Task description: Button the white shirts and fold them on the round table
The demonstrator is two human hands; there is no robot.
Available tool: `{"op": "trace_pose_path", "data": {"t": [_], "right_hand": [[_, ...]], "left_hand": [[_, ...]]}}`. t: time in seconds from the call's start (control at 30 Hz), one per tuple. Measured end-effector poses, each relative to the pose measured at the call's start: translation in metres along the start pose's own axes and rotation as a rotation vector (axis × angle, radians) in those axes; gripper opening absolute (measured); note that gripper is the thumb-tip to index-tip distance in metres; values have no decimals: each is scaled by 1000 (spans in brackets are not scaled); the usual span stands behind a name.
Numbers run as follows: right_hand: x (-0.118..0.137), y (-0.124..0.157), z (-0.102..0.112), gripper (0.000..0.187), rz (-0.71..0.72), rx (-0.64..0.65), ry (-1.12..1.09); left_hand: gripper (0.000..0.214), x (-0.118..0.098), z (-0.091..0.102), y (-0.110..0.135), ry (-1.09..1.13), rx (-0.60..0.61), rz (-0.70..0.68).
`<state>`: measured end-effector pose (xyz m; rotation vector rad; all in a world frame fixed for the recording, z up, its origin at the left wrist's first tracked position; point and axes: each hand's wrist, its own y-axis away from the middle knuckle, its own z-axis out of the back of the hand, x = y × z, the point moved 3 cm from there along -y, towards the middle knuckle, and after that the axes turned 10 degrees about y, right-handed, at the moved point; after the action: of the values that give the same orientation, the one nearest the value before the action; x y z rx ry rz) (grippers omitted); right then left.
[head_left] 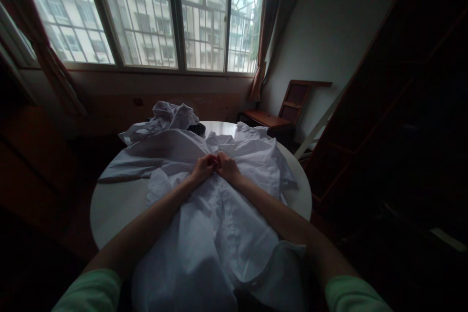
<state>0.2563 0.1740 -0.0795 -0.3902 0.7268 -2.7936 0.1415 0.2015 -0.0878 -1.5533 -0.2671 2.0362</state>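
Note:
A white button-up shirt lies spread over the round white table, its lower part hanging over the near edge. Close together near the upper part of its front opening, my left hand and my right hand meet. The fingers of both are closed in a pinch on the shirt's front edge. Whatever small part sits between the fingertips, perhaps a button, is too small to make out. Below the hands the front strip runs down toward me, with its two sides loosely together.
A crumpled heap of white cloth is piled at the table's far left, with a dark striped item beside it. Beyond the table's far right stands a wooden chair. Barred windows fill the back wall, and dark cabinets flank both sides.

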Motion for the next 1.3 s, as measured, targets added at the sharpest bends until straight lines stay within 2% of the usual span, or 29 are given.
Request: {"op": "trace_pose_path", "data": {"t": [0.4,0.7,0.97,1.1,1.3], "right_hand": [[-1,-2,0,9,-16,-10,-100],[-7,-6,-5,16,-19,-61,-210],[-9,-6,-4,9,-46,-109,-216],[-9,-4,-2,5,-36,-125,-191],[-5,-3,-1,9,13,-128,-121]], "left_hand": [[21,6,-1,-2,-19,0,-20],[18,2,0,0,-42,-6,-18],[19,0,-1,-1,-95,-22,-66],[22,-3,-1,0,-83,6,-73],[22,0,-2,0,-44,18,-34]]}}
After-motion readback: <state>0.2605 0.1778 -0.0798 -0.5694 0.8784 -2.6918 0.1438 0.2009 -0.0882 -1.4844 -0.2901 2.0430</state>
